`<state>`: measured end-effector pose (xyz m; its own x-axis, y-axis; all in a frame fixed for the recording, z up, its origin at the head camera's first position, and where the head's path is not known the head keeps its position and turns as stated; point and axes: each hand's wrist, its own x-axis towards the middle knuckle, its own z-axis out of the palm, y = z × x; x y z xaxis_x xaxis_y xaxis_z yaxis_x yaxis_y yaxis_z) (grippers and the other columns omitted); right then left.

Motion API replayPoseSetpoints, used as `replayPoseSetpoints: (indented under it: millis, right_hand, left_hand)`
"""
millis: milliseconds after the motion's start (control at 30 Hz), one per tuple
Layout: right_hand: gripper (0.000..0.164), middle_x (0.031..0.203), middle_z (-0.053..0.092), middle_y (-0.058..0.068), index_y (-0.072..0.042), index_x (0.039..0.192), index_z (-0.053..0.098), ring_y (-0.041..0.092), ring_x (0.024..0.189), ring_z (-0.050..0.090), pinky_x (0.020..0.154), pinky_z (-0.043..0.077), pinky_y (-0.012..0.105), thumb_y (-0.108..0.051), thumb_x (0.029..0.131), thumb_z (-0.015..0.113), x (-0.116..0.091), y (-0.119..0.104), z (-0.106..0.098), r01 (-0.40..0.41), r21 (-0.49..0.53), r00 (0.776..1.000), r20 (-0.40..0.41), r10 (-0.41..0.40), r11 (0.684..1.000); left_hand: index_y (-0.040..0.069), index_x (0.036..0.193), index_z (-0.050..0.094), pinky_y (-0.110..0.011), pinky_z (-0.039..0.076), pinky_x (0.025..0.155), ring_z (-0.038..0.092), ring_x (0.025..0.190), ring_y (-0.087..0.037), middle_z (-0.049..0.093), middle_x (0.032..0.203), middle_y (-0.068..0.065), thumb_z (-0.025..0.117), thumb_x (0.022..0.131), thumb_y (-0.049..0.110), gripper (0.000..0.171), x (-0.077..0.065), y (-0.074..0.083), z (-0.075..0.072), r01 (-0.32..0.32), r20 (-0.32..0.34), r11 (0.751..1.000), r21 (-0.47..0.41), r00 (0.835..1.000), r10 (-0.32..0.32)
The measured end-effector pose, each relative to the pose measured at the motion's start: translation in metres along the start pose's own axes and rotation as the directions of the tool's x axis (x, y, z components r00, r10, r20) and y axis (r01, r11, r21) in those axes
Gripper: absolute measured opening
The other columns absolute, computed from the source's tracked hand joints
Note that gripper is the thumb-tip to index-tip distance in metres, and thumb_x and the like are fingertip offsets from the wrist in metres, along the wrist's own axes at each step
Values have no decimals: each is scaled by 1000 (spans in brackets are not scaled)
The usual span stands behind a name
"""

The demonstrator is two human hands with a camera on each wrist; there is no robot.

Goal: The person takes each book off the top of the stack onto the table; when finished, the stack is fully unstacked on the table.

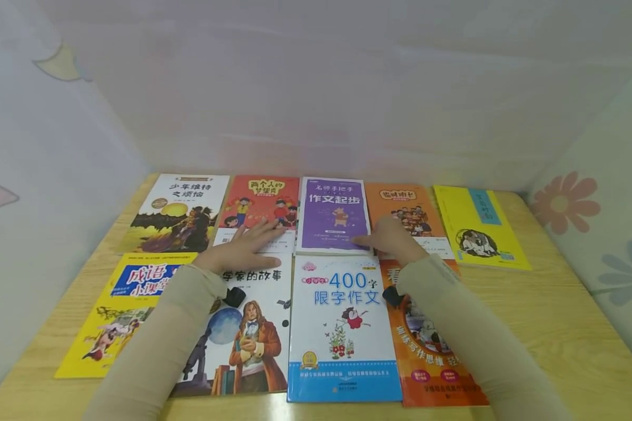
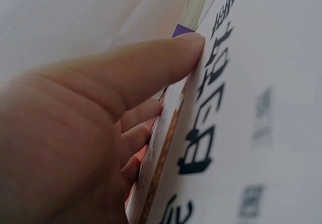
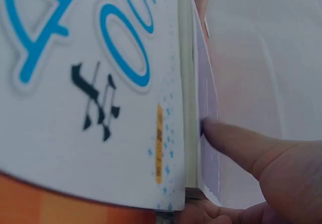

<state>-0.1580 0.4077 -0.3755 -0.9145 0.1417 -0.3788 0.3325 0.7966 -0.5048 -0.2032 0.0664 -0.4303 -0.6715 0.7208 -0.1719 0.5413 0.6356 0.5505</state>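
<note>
A purple-covered book [image 1: 333, 213] lies in the middle of the back row. My right hand [image 1: 395, 237] is at its right edge: the thumb [image 3: 236, 138] presses on the purple cover and the other fingers curl in at the book's side. My left hand [image 1: 247, 242] reaches over the red book [image 1: 260, 202], fingers spread. In the left wrist view, its thumb [image 2: 176, 53] lies along the top of the white book with a scholar on its cover [image 1: 260, 345]; its other fingers touch the red book.
An orange book [image 1: 408, 204] and a yellow book [image 1: 481, 228] lie to the right in the back row. At the back left is a dark-and-gold book [image 1: 176, 213]. A white-and-blue book [image 1: 342, 333] lies in front, between a white book and another orange one [image 1: 442, 374].
</note>
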Motion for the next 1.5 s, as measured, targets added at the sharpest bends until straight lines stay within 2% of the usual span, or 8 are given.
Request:
replayPoseSetpoints:
  millis: [200,533,900,1100,1200,1300,1400,1500]
  right_hand:
    - [64,94,66,15,1,113,57,23,76,66,63,54,28,-52,85,79,0,2,5,54,-10,998,-8,-54,998]
    - [59,92,68,13,1,116,62,21,74,63,66,51,30,-48,88,78,-1,1,4,84,-32,996,3,-84,996]
    - [53,98,71,14,2,118,62,22,80,66,74,52,31,-39,89,79,8,2,-5,-14,61,995,97,8,998]
    - [54,89,63,10,4,123,59,13,58,45,58,39,26,-32,88,81,12,-2,-6,-88,162,991,116,69,983]
    - [52,80,52,7,1,117,60,15,57,38,57,36,29,-34,87,82,14,-3,-7,-102,143,992,85,91,984]
    - [49,82,51,7,0,113,63,20,67,44,65,39,32,-37,87,82,14,-2,-10,-109,145,993,60,101,983]
    - [50,96,60,9,1,120,63,23,84,56,76,47,33,-34,89,80,14,0,-12,-112,238,993,67,99,965]
    - [57,119,63,15,2,136,54,29,106,63,92,55,36,-27,93,76,15,2,-12,-109,416,992,98,74,903]
  left_hand:
    - [19,164,17,-60,-15,119,-9,155,-32,2,171,-9,63,97,52,88,0,0,0,2,0,1000,7,1000,-2]
    - [18,164,17,-62,-13,119,-9,155,-32,3,171,-9,64,97,50,88,2,1,-1,10,1,1000,-1,1000,-10]
    - [16,164,18,-64,-14,118,-9,155,-34,3,171,-10,63,97,50,87,3,5,-2,9,-4,1000,-4,1000,-9]
    - [20,164,19,-62,-15,119,-10,155,-32,2,171,-8,63,97,51,86,2,2,-4,33,4,999,-3,999,-33]
    - [19,164,19,-62,-15,118,-9,155,-33,3,171,-9,63,97,51,86,2,2,-5,29,-1,1000,-3,1000,-29]
    - [19,164,19,-62,-15,118,-9,155,-33,3,171,-9,64,97,50,87,3,2,-4,21,-4,1000,-8,1000,-21]
    - [19,164,19,-62,-15,118,-9,155,-32,3,171,-8,64,97,50,87,3,2,-3,17,-4,1000,-8,1000,-17]
    - [17,164,20,-64,-15,118,-8,155,-34,3,171,-10,64,97,50,87,3,2,-1,7,-6,1000,0,1000,-7]
